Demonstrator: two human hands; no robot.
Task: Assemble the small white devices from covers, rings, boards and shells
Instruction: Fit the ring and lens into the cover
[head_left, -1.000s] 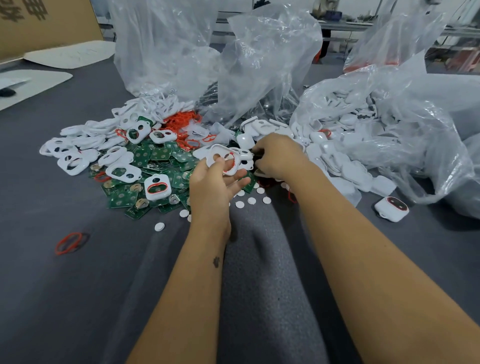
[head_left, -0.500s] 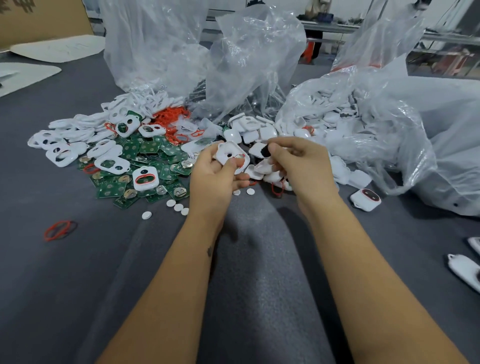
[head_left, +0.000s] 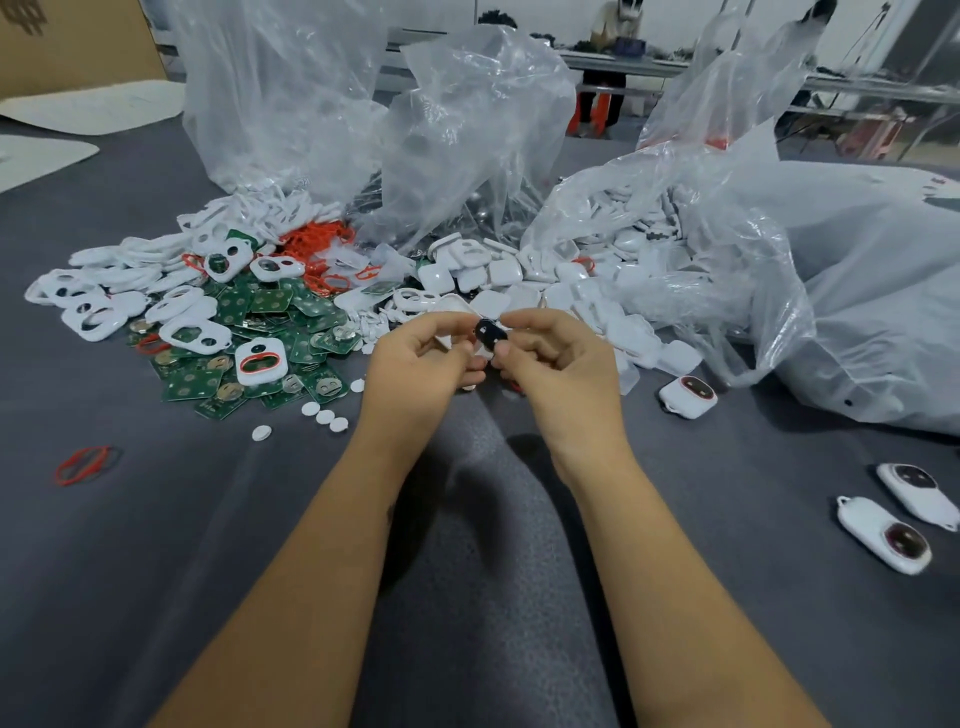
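Note:
My left hand (head_left: 421, 358) grips a white cover (head_left: 456, 307) just above the table, most of it hidden by the fingers. My right hand (head_left: 553, 358) pinches a small dark oval piece (head_left: 490, 331) at the cover's right edge. Behind the hands lie heaps of parts: white covers (head_left: 171, 291) at the left, green boards (head_left: 260, 338) before them, red rings (head_left: 317, 244) further back, white shells (head_left: 498, 275) in the middle.
Several clear plastic bags (head_left: 467, 135) stand behind the heaps; one at the right (head_left: 727, 260) spills shells. Finished devices lie at the right (head_left: 688, 397) (head_left: 883, 535) (head_left: 917, 491). A loose red ring (head_left: 83, 465) lies left, small white discs (head_left: 324, 415) near my left wrist. Grey cloth (head_left: 156, 571) covers the table.
Both hands came together over the table's middle. The right hand brought the dark oval piece up against the cover held in the left hand.

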